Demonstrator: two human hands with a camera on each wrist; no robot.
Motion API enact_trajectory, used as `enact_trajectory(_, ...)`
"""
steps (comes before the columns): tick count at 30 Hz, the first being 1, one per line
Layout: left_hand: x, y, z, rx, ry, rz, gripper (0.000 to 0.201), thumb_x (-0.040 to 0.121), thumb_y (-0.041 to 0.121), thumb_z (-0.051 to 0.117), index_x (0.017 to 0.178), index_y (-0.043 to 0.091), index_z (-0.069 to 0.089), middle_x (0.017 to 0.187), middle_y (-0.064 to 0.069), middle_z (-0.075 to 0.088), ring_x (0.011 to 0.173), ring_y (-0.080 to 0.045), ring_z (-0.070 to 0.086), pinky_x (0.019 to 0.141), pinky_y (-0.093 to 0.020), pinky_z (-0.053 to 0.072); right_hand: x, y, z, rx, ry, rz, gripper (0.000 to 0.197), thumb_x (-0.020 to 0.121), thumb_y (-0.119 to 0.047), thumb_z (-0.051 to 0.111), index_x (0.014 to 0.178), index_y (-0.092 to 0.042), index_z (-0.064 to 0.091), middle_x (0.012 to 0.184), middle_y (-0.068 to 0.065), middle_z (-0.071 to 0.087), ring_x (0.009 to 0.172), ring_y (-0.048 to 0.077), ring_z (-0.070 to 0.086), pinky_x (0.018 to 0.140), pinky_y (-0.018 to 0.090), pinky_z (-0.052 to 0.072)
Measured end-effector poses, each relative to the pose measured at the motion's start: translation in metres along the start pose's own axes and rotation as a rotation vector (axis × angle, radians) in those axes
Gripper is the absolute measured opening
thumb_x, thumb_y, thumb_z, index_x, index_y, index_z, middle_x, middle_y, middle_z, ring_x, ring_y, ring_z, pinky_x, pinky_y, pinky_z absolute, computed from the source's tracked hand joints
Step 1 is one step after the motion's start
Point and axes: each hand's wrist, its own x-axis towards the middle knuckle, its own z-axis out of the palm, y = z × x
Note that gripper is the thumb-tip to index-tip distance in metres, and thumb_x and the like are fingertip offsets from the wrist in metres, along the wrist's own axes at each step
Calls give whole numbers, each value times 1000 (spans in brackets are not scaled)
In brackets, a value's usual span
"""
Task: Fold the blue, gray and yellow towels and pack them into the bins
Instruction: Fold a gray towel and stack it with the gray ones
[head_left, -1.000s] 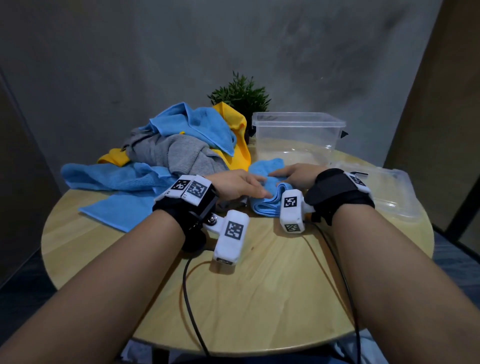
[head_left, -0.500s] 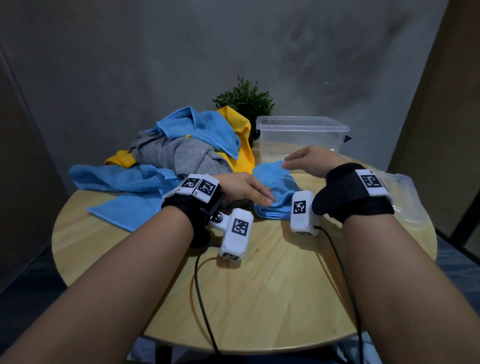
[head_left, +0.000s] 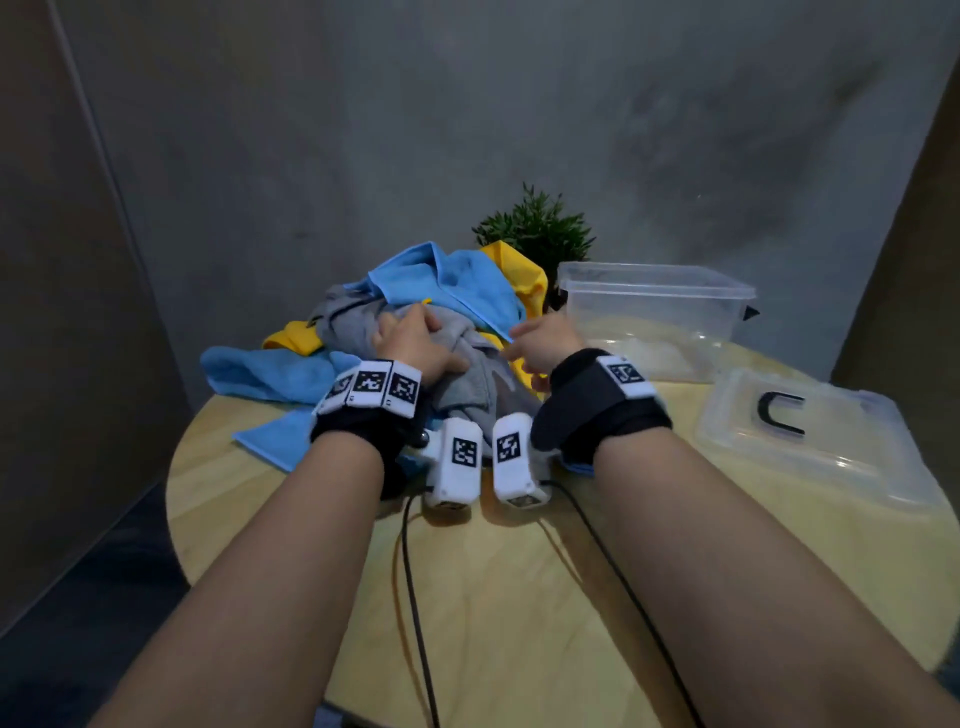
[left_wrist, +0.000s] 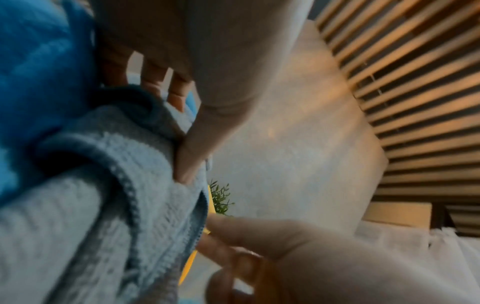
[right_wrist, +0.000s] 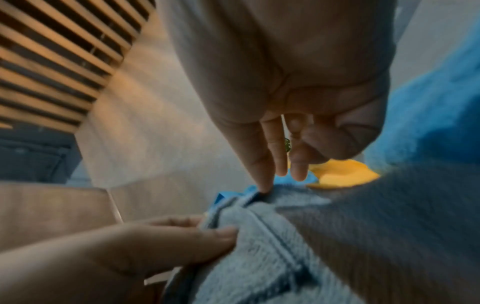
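Observation:
A loose pile of towels lies at the back of the round table: a gray towel (head_left: 467, 358) in front, a blue towel (head_left: 457, 280) over it and a yellow towel (head_left: 519, 265) behind. My left hand (head_left: 415, 343) grips a bunched fold of the gray towel (left_wrist: 109, 195), with the thumb (left_wrist: 192, 156) on the near side and the fingers behind. My right hand (head_left: 540, 343) is just to the right, its straight fingertips (right_wrist: 265, 181) touching the gray towel's hem (right_wrist: 249, 207). A strip of the folded blue towel (head_left: 576, 469) shows under my right wrist.
An empty clear bin (head_left: 654, 312) stands at the back right, with its lid (head_left: 810, 441) lying flat in front of it. A small green plant (head_left: 535, 228) is behind the pile. More blue towel (head_left: 270, 369) spreads at the left. Bare wood (head_left: 519, 597) lies near me.
Both hands left the folded blue towel at the table's middle and moved back to the pile. The left hand took hold of the gray towel; the right hand reached its hem.

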Motion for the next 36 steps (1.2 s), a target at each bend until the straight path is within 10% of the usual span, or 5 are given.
enact_trajectory(8, 5, -11, 9, -81, -65, 38, 51, 76, 9, 62, 117, 37, 53, 134, -12, 30, 127, -35, 36, 112, -40, 30, 10, 12, 14, -210, -45, -23, 28, 87, -15, 62, 65, -23, 46, 68, -4, 46, 59, 8, 41, 56, 19, 37)
enact_trajectory(14, 2, -10, 8, -96, -38, 17, 50, 87, 11, 49, 128, 40, 53, 139, -16, 26, 133, -37, 25, 117, -32, 16, -14, -6, -1, 256, -37, -106, 16, 84, -18, 53, 68, -16, 51, 76, 5, 51, 79, 21, 49, 72, 34, 38)
enact_trajectory(23, 4, -18, 7, -53, 0, -4, 52, 94, 9, 38, 130, 43, 51, 144, -16, 25, 133, -39, 24, 115, -39, 12, -25, -4, -32, 751, -21, -36, 48, 89, -20, 45, 128, 7, 52, 121, 24, 61, 111, 35, 61, 94, 40, 51)
enact_trajectory(29, 10, -24, 8, -90, 31, -34, 52, 93, 5, 36, 129, 38, 54, 148, -14, 24, 135, -39, 28, 118, -37, 18, -29, -4, -55, 902, 181, -114, 34, 93, -11, 39, 67, -7, 61, 54, 2, 64, 59, 16, 63, 57, 23, 53)
enact_trajectory(36, -11, 8, -3, 60, 98, 212, 67, 75, 29, 57, 139, 30, 40, 145, -9, 21, 134, -31, 18, 114, -39, 16, -31, -10, -40, 759, 180, -199, 21, 93, -8, 47, 75, -5, 59, 68, 7, 61, 68, 18, 59, 70, 32, 49)
